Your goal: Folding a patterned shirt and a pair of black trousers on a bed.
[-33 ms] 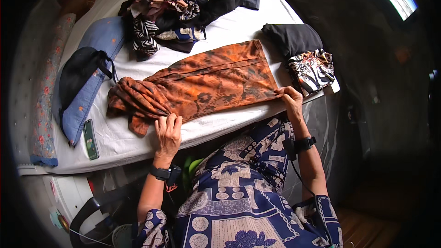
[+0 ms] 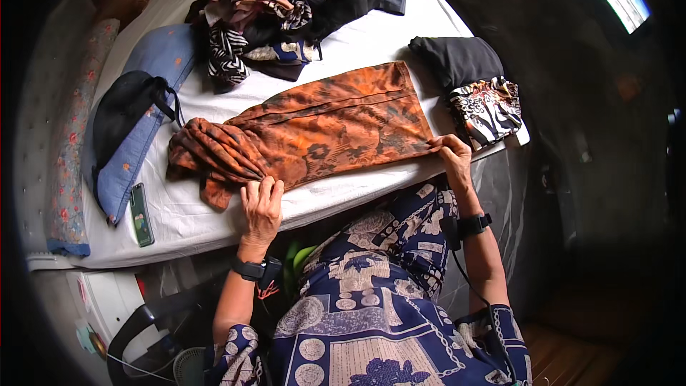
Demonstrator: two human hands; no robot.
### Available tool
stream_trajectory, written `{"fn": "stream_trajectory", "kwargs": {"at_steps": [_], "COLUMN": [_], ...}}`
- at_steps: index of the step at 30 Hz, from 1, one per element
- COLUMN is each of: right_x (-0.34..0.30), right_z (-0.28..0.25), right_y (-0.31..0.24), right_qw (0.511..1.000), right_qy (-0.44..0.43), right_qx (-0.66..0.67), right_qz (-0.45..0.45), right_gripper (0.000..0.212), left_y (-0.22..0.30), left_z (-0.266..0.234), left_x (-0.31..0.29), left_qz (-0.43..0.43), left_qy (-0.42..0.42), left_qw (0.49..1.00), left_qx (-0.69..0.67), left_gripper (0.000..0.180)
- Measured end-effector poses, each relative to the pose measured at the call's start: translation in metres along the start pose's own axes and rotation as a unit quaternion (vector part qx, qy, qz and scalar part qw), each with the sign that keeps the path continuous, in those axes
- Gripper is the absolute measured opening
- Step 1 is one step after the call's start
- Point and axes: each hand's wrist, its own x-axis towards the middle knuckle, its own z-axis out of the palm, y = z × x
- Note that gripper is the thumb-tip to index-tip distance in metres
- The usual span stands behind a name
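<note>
An orange garment (image 2: pixel 336 125) with dark floral print lies lengthwise across the white-sheeted bed (image 2: pixel 193 232). Its right part is spread flat with a straight hem, while its left end is bunched into folds. My left hand (image 2: pixel 261 207) pinches the near edge beside the bunched part. At the near right corner of the hem, my right hand (image 2: pixel 453 155) grips the cloth between thumb and fingers. Both hands rest close to the bed's front edge. The garment's full shape is hidden by the folds.
A heap of mixed clothes (image 2: pixel 286 11) sits at the far side. Folded black cloth (image 2: pixel 457 61) and a folded black-and-white patterned garment (image 2: pixel 487 111) lie right. On the left are a blue pillow (image 2: pixel 153 64), a black bag-like item (image 2: pixel 125 114), a phone (image 2: pixel 141 214) and a floral bolster (image 2: pixel 75 164).
</note>
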Motion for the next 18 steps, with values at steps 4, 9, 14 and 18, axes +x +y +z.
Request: {"fn": "stream_trajectory", "kwargs": {"at_steps": [4, 9, 14, 18], "right_x": [0.0, -0.002, -0.009, -0.001], "right_z": [0.004, 0.004, 0.003, 0.013], "right_y": [0.012, 0.014, -0.01, -0.053], "right_qw": [0.999, 0.993, 0.948, 0.893], "right_qy": [0.037, 0.048, 0.004, 0.081], "right_qx": [0.03, -0.102, -0.319, -0.408], "right_qz": [-0.011, -0.026, -0.007, -0.169], "right_gripper": [0.021, 0.018, 0.018, 0.021], "left_y": [0.001, 0.006, 0.014, 0.037], "left_z": [-0.013, -0.019, -0.03, -0.046], "left_x": [-0.008, -0.024, -0.021, 0.025], "left_qz": [0.027, 0.044, 0.01, -0.03], "left_qy": [0.014, -0.006, -0.124, -0.071], "left_qw": [0.999, 0.999, 0.992, 0.994], "left_qx": [-0.009, 0.002, 0.029, -0.078], "left_gripper": [0.025, 0.027, 0.027, 0.029]}}
